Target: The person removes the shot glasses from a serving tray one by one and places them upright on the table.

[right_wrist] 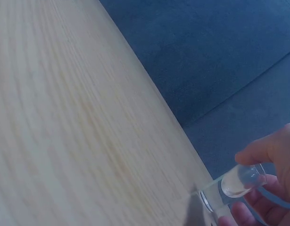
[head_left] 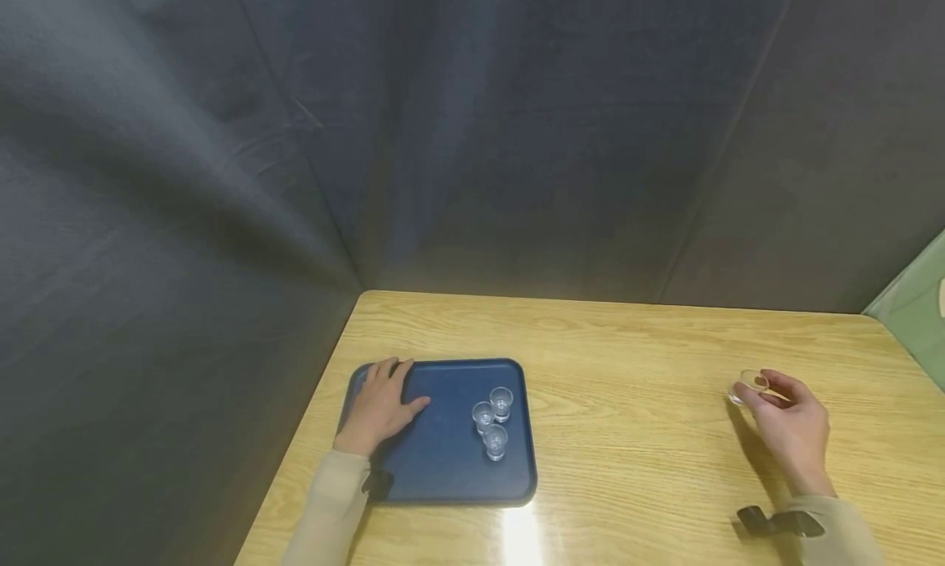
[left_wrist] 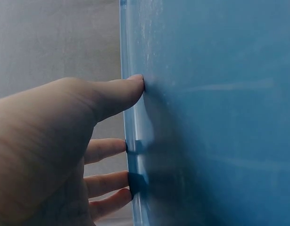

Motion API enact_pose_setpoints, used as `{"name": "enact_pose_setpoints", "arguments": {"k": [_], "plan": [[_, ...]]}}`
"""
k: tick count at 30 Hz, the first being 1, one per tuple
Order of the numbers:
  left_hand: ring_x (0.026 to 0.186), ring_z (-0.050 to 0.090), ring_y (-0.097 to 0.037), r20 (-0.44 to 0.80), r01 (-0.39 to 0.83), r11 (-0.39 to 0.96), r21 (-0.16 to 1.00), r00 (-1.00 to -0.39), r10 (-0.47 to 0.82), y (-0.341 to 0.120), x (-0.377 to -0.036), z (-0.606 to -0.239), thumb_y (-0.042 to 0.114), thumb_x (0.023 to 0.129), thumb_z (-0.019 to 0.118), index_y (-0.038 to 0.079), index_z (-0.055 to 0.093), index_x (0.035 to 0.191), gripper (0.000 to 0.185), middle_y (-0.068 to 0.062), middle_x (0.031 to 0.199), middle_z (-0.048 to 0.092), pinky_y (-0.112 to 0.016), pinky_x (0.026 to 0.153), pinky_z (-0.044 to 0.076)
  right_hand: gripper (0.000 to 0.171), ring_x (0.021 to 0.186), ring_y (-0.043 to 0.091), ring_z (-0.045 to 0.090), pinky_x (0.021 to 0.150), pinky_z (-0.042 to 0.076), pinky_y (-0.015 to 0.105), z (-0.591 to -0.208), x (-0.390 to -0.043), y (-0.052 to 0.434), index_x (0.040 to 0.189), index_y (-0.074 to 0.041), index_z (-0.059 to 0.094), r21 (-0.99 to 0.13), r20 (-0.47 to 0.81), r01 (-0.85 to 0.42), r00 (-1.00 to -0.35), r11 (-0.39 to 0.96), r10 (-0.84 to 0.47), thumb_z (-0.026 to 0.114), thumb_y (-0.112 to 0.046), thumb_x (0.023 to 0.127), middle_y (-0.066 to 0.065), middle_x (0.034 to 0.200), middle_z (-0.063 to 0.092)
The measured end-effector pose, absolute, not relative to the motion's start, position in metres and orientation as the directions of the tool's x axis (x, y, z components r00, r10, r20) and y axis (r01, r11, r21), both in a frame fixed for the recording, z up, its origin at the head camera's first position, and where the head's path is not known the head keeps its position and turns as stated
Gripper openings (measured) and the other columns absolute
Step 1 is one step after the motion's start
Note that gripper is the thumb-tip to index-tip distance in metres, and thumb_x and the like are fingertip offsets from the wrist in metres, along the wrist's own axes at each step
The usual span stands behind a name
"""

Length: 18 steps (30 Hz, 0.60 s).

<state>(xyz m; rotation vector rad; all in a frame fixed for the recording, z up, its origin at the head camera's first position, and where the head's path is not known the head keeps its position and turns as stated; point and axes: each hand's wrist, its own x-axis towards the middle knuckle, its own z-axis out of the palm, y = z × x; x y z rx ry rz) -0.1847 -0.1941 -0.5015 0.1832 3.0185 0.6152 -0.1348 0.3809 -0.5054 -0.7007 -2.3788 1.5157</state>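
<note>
On the left, a blue tray (head_left: 443, 484) lies on the table, and my left hand (head_left: 380, 410) is spread over its far left corner. In the left wrist view, the thumb of that hand (left_wrist: 64, 127) touches the inner side of the tray rim (left_wrist: 130, 108), with the other fingertips right at the rim. Three small clear shot glasses stand close together on the tray's right half: one at the back (head_left: 501, 402), one to its left (head_left: 483, 416) and one nearer me (head_left: 495, 441). Far to the right, my right hand (head_left: 793, 418) holds another shot glass (right_wrist: 239, 181) between thumb and fingers, tilted, close over the table.
The wooden table (head_left: 627, 435) stretches between the tray and my right hand. Dark curtains (head_left: 561, 139) hang behind and at the left of the table. A green surface (head_left: 919, 312) shows beyond the right corner.
</note>
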Motion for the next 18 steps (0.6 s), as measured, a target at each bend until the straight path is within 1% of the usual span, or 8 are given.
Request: {"name": "enact_pose_setpoints", "arguments": {"k": [2,5,7,9,12,14,16,18], "plan": [[0.154,0.035,-0.049,-0.030,0.104,0.913,0.395,-0.992,0.126,-0.194,-0.184,-0.501,0.042,0.099,0.075,0.007,0.046,0.161,0.076,-0.027,0.165,0.039,-0.068,0.119,0.040,0.048,0.085,-0.020,0.053,0.068,0.047,0.004,-0.505,-0.135,0.381,0.137,-0.021,0.063,-0.893,-0.064,0.278,-0.857,0.354,0.512,0.079,-0.040,0.097,-0.042,0.097,0.053],[0.154,0.034,-0.049,-0.031,0.103,0.913,0.395,-0.992,0.125,-0.194,-0.184,-0.501,0.042,0.099,0.075,0.007,0.046,0.161,0.076,-0.027,0.165,0.039,-0.067,0.119,0.040,0.057,0.093,-0.017,0.048,0.072,0.044,0.005,-0.501,-0.136,0.380,0.146,-0.020,0.060,-0.876,-0.077,0.310,-0.847,0.370,0.526,0.077,-0.044,0.097,-0.039,0.105,0.050],[0.154,0.034,-0.048,-0.031,0.104,0.914,0.392,-0.992,0.126,-0.194,-0.184,-0.501,0.042,0.100,0.075,0.008,0.046,0.161,0.076,-0.027,0.166,0.039,-0.067,0.119,0.041,0.064,0.097,-0.013,0.044,0.074,0.042,0.008,-0.497,-0.137,0.378,0.152,-0.017,0.057,-0.859,-0.076,0.333,-0.834,0.389,0.546,0.075,-0.046,0.098,-0.029,0.118,0.054],[0.154,0.034,-0.048,-0.030,0.104,0.915,0.391,-0.992,0.126,-0.194,-0.184,-0.501,0.042,0.100,0.075,0.007,0.046,0.161,0.076,-0.027,0.165,0.039,-0.067,0.119,0.041,0.066,0.101,-0.010,0.041,0.072,0.042,0.013,-0.491,-0.138,0.372,0.154,-0.015,0.056,-0.847,-0.059,0.346,-0.816,0.404,0.575,0.074,-0.045,0.098,-0.014,0.132,0.057],[0.154,0.034,-0.048,-0.031,0.104,0.914,0.392,-0.991,0.127,-0.194,-0.185,-0.500,0.041,0.100,0.075,0.007,0.046,0.161,0.076,-0.027,0.165,0.039,-0.066,0.119,0.041,0.062,0.105,-0.006,0.040,0.073,0.040,0.019,-0.481,-0.139,0.357,0.151,-0.012,0.060,-0.844,0.024,0.307,-0.799,0.440,0.601,0.074,-0.038,0.097,0.005,0.147,0.055],[0.154,0.034,-0.048,-0.032,0.103,0.914,0.392,-0.992,0.126,-0.194,-0.184,-0.500,0.041,0.100,0.075,0.007,0.046,0.161,0.076,-0.027,0.165,0.039,-0.066,0.119,0.041,0.056,0.106,-0.008,0.043,0.076,0.040,0.018,-0.476,-0.140,0.343,0.147,-0.012,0.064,-0.854,0.095,0.243,-0.796,0.459,0.597,0.076,-0.033,0.096,0.001,0.142,0.059],[0.154,0.035,-0.048,-0.033,0.102,0.914,0.392,-0.992,0.125,-0.194,-0.184,-0.500,0.041,0.100,0.075,0.007,0.046,0.161,0.076,-0.027,0.165,0.039,-0.066,0.119,0.042,0.050,0.104,-0.010,0.049,0.080,0.041,0.012,-0.471,-0.141,0.328,0.142,-0.009,0.067,-0.862,0.183,0.146,-0.803,0.486,0.567,0.077,-0.026,0.096,-0.012,0.129,0.065],[0.154,0.035,-0.049,-0.032,0.103,0.915,0.389,-0.992,0.125,-0.194,-0.183,-0.500,0.041,0.099,0.075,0.007,0.046,0.160,0.076,-0.027,0.165,0.039,-0.067,0.119,0.041,0.042,0.098,-0.013,0.055,0.081,0.043,0.004,-0.468,-0.142,0.314,0.135,-0.007,0.070,-0.863,0.259,0.037,-0.824,0.504,0.504,0.078,-0.020,0.096,-0.026,0.114,0.065]]}}
